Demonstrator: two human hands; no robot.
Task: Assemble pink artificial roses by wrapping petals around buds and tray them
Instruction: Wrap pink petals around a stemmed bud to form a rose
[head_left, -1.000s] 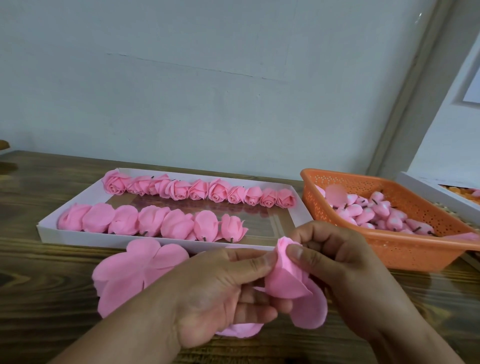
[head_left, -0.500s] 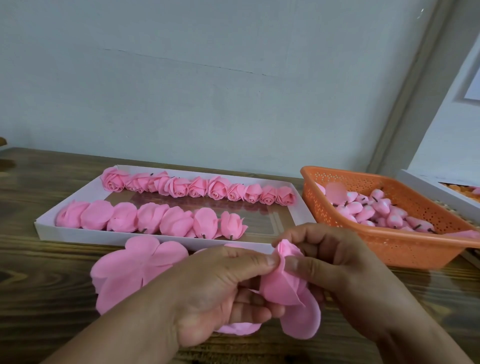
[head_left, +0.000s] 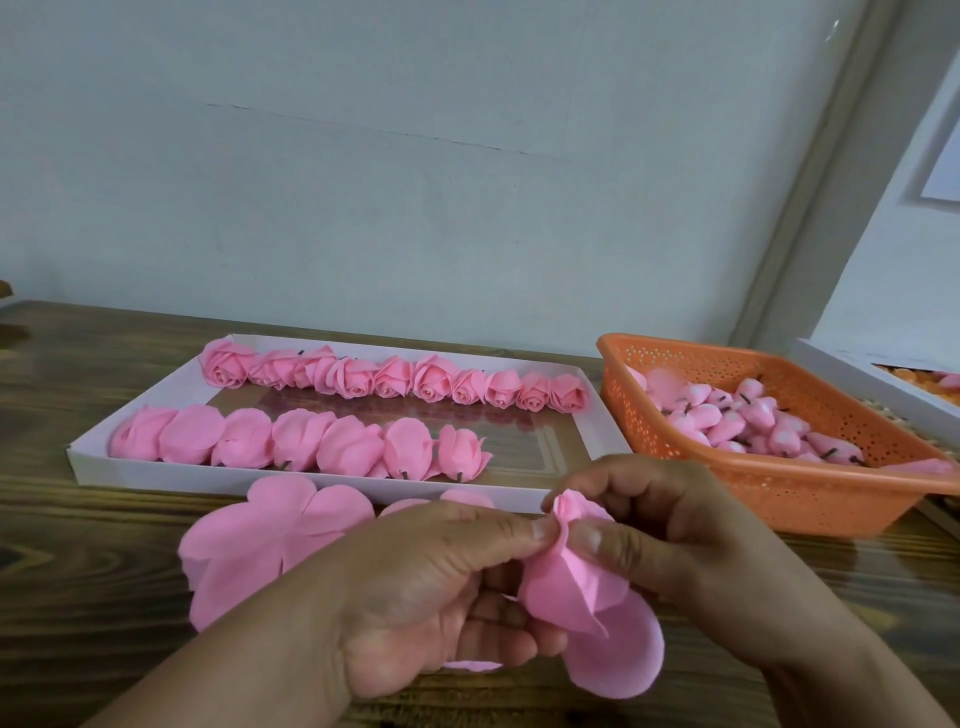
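While pinched: rose (head_left: 569, 566), both hands

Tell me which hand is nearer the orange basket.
Right. The right hand sits just in front of the orange basket, at its near-left corner; the left hand is farther left, beyond the rose both pinch.

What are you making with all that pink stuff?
A person is making pink roses. Both hands, left hand and right hand, pinch a rose with petals partly folded around its bud; one petal hangs loose below. More flat petals lie on the table. The white tray behind holds two rows of finished roses, the near row with room left. The orange basket holds spare buds.
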